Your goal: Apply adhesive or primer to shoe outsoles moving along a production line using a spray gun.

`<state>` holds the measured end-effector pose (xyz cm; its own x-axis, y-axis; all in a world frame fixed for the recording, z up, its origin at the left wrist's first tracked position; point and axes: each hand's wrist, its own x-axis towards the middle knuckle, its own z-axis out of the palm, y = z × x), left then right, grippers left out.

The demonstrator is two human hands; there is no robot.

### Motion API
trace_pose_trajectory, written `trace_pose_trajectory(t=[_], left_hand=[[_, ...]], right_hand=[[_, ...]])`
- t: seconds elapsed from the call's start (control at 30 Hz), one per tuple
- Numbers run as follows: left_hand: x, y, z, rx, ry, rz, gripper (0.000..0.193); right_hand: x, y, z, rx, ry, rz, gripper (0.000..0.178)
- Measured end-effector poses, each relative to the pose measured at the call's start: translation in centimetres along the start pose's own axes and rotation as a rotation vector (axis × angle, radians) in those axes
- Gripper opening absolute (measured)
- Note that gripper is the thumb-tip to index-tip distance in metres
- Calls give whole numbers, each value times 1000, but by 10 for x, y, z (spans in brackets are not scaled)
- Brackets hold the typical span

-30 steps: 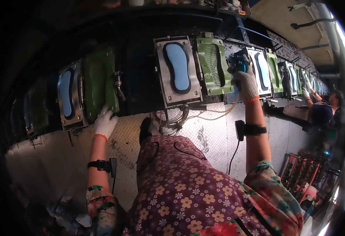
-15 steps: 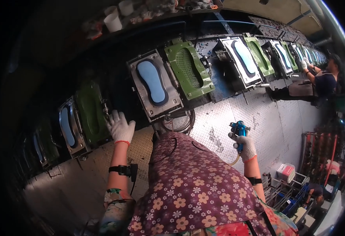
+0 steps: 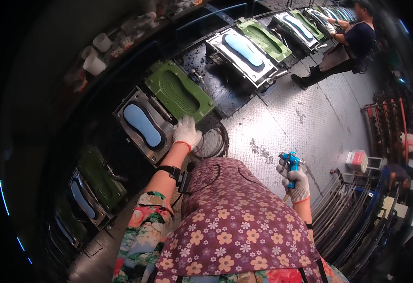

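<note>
My left hand (image 3: 186,133), in a white knit glove with an orange cuff, lies at the near edge of an open sole mould. Its fingers are stretched out and seem to touch the lower corner of the green mould half (image 3: 169,82), which has a ridged sole-shaped hollow. Left of that sits the metal mould half (image 3: 126,123), with a light blue sole-shaped insert (image 3: 140,120) on it. My right hand (image 3: 300,185), gloved alike, grips a blue spray gun (image 3: 292,162) over the floor, away from the moulds. A pale hose runs down from the gun.
More open moulds (image 3: 244,52) line the curved bench on both sides. Coiled hoses (image 3: 215,141) hang under its edge. A co-worker (image 3: 352,35) reaches to moulds farther right. Metal racks (image 3: 343,212) and a white-and-red container (image 3: 357,160) stand at the right, white cups (image 3: 94,65) at the back.
The view has swung right, so the moulds sit farther left in the picture. My left hand has come to the near edge of the middle green mould half. The spray gun stays in my right hand.
</note>
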<state>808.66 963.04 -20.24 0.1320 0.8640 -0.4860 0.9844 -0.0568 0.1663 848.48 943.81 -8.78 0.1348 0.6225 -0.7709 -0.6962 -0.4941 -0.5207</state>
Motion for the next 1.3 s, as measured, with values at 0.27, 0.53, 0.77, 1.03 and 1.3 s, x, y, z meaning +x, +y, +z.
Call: trace_pose_trajectory(t=[0.27,0.53,0.77,1.03,1.3], left_hand=[[4,0,0,-82,-91,-24,82],[2,9,-3,-130,-103,-86,83],[2,13,-1,-173,-72,-133,84],[4,21,-13,-201,-146,-208,84],[6,19,-25,-198,-225,-200,84]], right_hand=[[13,-19,-22,2,65,1,76],[44,-44,-9,-98,-1,13,76],[71,-63,-8,-137,-83,65,78],[96,-91,-7,-141,-111,75,83],[121,-118,-11,-144,-133,96,88]])
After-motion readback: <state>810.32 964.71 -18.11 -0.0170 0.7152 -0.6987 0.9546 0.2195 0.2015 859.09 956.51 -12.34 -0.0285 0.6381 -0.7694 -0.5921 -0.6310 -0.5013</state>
